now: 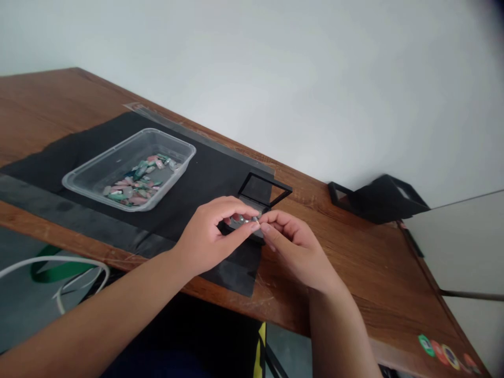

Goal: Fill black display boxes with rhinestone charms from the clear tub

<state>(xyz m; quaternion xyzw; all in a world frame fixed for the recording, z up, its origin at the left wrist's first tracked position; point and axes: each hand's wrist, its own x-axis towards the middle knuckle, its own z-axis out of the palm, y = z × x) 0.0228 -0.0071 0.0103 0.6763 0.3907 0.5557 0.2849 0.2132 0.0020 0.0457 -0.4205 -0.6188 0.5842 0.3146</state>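
My left hand [214, 231] is closed in a pinch on a small shiny piece [255, 220], too small for me to tell its kind. The thumb and fingers of my right hand [293, 244] pinch at the same piece, and the fingertips of both hands meet there. Just under and behind the fingers sits a small black box [258, 201] with its frame-like windowed lid [281, 196] raised. A few shiny bits show inside it between my fingers; the rest of the inside is hidden by my hands.
A clear plastic tub [73, 181] holding several pink, green and clear pieces [136, 186] stands on a black mat [212, 173] to the left. Black holders [378, 199] stand by the wall on the wooden table [354, 252]. Round stickers [439, 352] mark the near right edge. A white cable [104, 268] loops below the left edge.
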